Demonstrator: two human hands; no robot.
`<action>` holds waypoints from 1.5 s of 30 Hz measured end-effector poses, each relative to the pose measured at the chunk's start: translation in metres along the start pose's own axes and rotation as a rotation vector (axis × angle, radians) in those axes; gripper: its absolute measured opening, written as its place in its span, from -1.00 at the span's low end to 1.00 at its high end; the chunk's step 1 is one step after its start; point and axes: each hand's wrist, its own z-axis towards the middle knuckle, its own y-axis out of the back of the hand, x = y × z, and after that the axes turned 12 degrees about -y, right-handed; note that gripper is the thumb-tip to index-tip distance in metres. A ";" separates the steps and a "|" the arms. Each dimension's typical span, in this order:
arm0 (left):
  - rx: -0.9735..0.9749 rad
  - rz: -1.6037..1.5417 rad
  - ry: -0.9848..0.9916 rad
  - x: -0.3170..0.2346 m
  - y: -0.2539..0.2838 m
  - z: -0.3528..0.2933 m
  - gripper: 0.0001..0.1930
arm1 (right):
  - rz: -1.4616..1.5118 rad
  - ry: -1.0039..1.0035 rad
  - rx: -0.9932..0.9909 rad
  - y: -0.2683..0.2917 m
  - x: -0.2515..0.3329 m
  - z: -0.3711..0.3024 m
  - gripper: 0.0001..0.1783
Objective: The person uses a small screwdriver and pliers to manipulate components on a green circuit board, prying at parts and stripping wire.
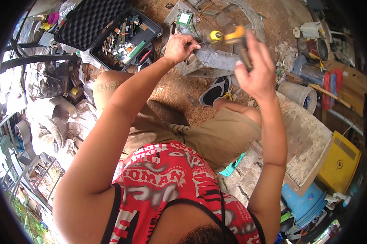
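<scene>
My left hand [178, 49] is closed, with thumb and fingertips pinched together over the grey metal block [218, 59]. A thin shaft seems to run from those fingertips toward a rounded yellow-and-black end [216, 36]; whether they are one piece I cannot tell. Over the block's right end is my right hand [257, 71], smeared by motion. It grips a yellow-and-black tool [234, 35], too blurred to name its kind. Beyond my left hand, a green circuit board [184, 18] with a pale square chip lies at the block's far side.
To the left, an open black case [149, 28] with foam in its lid holds many small electronic parts. A grey bucket [299, 95], wooden board [303, 138], yellow panel [339, 162] and blue bucket [303, 203] stand right. My sandalled foot [215, 91] is close to the block.
</scene>
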 end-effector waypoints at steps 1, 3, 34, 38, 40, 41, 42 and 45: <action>-0.032 0.025 -0.048 -0.001 0.001 0.001 -0.73 | 0.054 0.001 -0.082 0.003 0.001 0.003 -0.19; 0.013 0.012 -0.008 -0.002 0.003 0.002 -0.72 | 0.056 0.025 -0.042 0.006 0.005 0.006 -0.21; 0.017 0.018 -0.050 -0.005 0.005 0.003 -0.86 | -0.141 -0.450 0.319 -0.080 -0.078 -0.046 -0.24; -0.012 0.039 -0.086 -0.014 0.018 0.014 -0.86 | -0.178 -0.319 0.380 -0.115 -0.103 -0.070 -0.24; -0.028 0.035 -0.103 -0.020 0.025 0.021 -0.85 | -0.239 -0.348 0.439 -0.114 -0.101 -0.073 -0.20; -0.011 0.039 -0.098 -0.020 0.029 0.023 -0.82 | -0.293 -0.336 0.458 -0.108 -0.099 -0.068 -0.18; 0.005 0.042 -0.093 -0.020 0.034 0.023 -0.79 | -0.347 -0.324 0.477 -0.102 -0.095 -0.063 -0.16; 0.053 0.093 -0.133 -0.027 0.053 0.028 -0.80 | -0.099 -0.406 0.170 -0.088 -0.067 -0.045 -0.06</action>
